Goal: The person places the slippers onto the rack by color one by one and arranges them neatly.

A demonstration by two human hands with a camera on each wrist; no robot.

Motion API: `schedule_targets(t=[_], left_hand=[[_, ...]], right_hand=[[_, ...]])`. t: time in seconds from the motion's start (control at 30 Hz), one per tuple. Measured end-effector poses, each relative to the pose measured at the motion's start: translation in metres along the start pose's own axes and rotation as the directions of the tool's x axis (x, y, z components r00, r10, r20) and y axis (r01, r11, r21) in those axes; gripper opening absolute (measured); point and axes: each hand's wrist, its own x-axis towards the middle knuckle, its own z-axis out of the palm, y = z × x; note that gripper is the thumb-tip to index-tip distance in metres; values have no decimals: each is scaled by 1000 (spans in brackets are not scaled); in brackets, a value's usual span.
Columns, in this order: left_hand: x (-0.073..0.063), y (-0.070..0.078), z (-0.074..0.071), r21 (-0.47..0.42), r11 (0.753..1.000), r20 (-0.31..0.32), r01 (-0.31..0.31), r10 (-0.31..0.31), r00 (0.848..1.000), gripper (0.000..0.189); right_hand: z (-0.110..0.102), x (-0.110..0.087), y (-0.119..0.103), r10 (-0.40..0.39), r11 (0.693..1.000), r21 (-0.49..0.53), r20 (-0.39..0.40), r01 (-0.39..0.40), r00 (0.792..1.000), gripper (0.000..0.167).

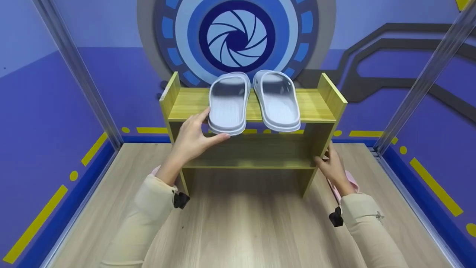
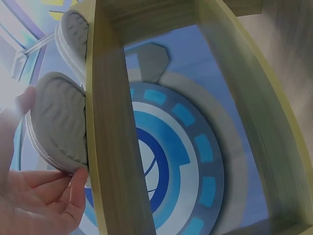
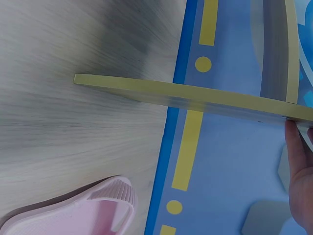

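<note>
Two light grey clogs, a left clog [image 1: 227, 106] and a right clog [image 1: 279, 100], stand side by side on the top board of a yellow wood-grain shoe rack [image 1: 245, 163]. Their heels face me and jut past the board's front edge. My left hand [image 1: 195, 137] holds the left clog by its heel, thumb at the back and fingers along the left side. The clog's underside shows in the left wrist view. At the rack's right side panel, my right hand [image 1: 333, 167] grips the front edge, its thumb in front and fingers on the outer face.
A pink slipper [image 3: 73, 210] lies on the wood-look surface right of the rack, partly behind my right wrist. Another bit of pink [image 1: 156, 170] shows behind my left wrist. Blue-purple printed walls with metal corner posts [image 1: 416, 89] enclose the surface.
</note>
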Motion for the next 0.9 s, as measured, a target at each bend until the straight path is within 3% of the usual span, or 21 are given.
schedule_targets(t=[0.1,0.57,0.73,0.9], left_hand=[[2,2,3,-8,1000,-9,9,-9,1000,86],[6,11,14,41,998,-24,49,-48,999,88],[7,10,15,39,998,-27,46,-45,999,89],[7,8,16,37,999,-50,20,-19,999,88]], right_hand=[[0,3,16,-4,1000,1,7,4,1000,62],[-1,3,15,12,1000,3,9,-12,1000,64],[-1,1,1,21,999,37,24,-21,1000,62],[0,-3,-18,12,1000,-7,16,-12,1000,58]])
